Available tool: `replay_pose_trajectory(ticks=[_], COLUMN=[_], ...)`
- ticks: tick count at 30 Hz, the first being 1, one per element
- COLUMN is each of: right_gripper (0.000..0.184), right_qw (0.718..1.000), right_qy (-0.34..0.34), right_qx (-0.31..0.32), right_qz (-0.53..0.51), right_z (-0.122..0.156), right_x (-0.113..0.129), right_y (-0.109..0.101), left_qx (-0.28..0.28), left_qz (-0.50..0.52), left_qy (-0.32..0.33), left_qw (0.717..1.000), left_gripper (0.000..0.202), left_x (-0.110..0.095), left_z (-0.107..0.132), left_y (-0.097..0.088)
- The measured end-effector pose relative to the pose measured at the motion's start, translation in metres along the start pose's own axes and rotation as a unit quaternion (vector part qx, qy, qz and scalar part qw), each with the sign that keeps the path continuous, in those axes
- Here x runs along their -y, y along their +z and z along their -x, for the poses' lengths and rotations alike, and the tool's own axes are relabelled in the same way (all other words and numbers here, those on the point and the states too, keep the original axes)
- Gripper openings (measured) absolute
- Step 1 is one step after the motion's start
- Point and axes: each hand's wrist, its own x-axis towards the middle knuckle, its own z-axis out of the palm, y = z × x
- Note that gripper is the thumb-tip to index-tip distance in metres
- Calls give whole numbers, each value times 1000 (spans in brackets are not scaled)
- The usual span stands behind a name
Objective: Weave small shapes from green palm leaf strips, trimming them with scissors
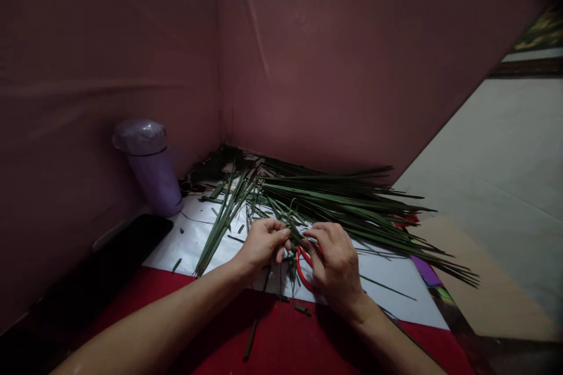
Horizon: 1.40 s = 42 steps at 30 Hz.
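In the middle of the head view, my left hand point(266, 243) is closed, thumb and forefinger pinching thin green leaf strips. My right hand point(336, 261) is closed around red-handled scissors point(303, 272), whose looped handle shows left of the palm; the blades are mostly hidden. Both hands' fingertips almost meet over the white sheet point(391, 287). Behind them lies a large pile of long green leaves point(347, 199), their tips fanning out to the right. A smaller bundle of narrow leaf strips point(220, 231) lies left of my left hand.
A purple tumbler point(156, 181) with plastic over its top stands at the left. Near it lies a dark flat object point(132, 246). Leaf scraps point(215, 164) heap up in the corner. Pink panels point(308, 70) rise behind, and red cloth point(211, 334) covers the near edge.
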Motion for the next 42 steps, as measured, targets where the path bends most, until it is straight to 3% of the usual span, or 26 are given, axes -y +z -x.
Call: replay_pose_trajectory(ticks=[5, 10, 16, 27, 38, 42], right_gripper=[13, 14, 20, 22, 20, 18], right_qw=[997, 993, 981, 972, 972, 983], right_qy=[15, 80, 134, 142, 151, 128], right_qx=[59, 83, 113, 137, 137, 82], right_qz=[56, -25, -80, -131, -113, -105], right_z=[4, 4, 2, -1, 4, 2], right_x=[7, 6, 5, 3, 0, -1], right_y=[1, 5, 4, 2, 2, -1], left_qx=[35, 70, 59, 33, 53, 59], left_qz=[23, 41, 44, 4, 26, 19], left_qy=[22, 11, -12, -19, -14, -19], left_qw=[999, 997, 997, 999, 998, 998], left_gripper=[23, 17, 18, 16, 23, 24], left_x=[3, 6, 8, 1, 2, 1], left_z=[-1, -2, -1, -2, -1, -1], left_y=[0, 1, 2, 1, -1, 0])
